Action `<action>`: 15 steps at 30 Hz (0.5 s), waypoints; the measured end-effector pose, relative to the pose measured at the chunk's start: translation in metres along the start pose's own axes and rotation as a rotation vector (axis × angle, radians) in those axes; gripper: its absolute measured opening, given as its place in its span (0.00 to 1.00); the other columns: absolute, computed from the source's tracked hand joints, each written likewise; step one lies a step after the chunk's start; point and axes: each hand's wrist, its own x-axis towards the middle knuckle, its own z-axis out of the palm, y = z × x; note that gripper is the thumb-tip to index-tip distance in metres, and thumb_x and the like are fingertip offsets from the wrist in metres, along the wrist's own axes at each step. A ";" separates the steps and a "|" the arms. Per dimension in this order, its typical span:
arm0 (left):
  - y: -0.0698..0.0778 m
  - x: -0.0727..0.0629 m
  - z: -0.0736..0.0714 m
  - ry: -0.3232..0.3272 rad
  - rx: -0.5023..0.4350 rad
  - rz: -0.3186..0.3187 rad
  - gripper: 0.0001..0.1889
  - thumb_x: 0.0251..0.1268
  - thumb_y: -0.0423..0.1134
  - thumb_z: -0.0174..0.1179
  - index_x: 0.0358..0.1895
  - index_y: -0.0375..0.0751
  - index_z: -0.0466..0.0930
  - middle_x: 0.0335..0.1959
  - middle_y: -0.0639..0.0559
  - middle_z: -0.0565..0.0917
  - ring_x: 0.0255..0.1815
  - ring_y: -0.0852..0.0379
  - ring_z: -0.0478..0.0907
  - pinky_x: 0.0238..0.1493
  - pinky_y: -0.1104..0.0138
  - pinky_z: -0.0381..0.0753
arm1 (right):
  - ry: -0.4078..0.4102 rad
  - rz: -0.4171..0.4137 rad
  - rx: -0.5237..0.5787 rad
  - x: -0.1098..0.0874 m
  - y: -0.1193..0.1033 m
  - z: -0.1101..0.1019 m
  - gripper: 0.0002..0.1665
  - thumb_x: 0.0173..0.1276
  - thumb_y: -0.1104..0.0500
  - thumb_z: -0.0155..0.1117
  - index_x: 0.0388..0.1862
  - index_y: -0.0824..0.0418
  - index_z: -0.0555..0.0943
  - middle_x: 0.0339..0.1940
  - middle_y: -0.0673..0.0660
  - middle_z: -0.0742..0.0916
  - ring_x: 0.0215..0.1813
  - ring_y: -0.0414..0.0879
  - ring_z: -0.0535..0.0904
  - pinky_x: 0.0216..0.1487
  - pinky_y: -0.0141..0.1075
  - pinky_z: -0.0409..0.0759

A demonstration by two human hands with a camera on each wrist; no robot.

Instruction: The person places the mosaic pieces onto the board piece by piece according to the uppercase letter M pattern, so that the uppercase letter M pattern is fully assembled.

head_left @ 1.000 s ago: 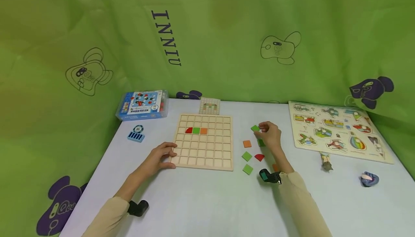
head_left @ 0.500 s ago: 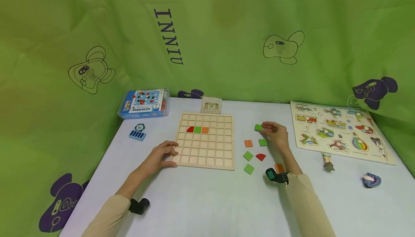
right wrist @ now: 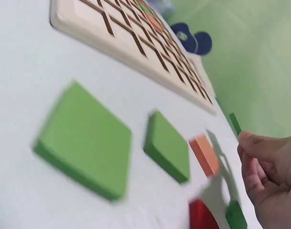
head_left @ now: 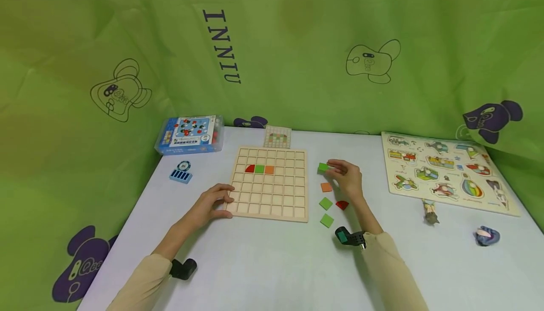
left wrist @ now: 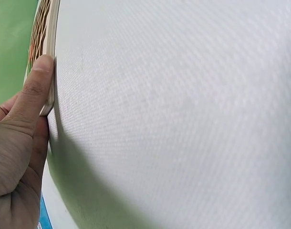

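Observation:
A wooden grid board lies mid-table, with a red quarter-circle tile, a green square tile and an orange square tile side by side in one row. My left hand holds the board's near left corner; the left wrist view shows the thumb against its edge. To the right of the board, my right hand pinches another green square tile above the table. Below that hand lie an orange tile, two green tiles and a red quarter-circle.
A small pattern card touches the board's far side. At the left are a clear-lidded box and a blue toy piece. Rightward lie a picture puzzle board, a small figure and a dark blue object.
My right hand first shifts right, then moves left toward the board with the pinched green tile. The left hand stays on the board's corner. The view shifts slightly.

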 end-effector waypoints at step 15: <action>-0.003 0.000 0.001 0.002 -0.006 -0.005 0.14 0.44 0.32 0.73 0.34 0.36 0.79 0.57 0.37 0.74 0.59 0.38 0.71 0.57 0.56 0.76 | -0.069 -0.011 0.026 0.003 -0.018 0.052 0.18 0.59 0.71 0.69 0.49 0.69 0.82 0.46 0.65 0.86 0.44 0.56 0.84 0.38 0.25 0.80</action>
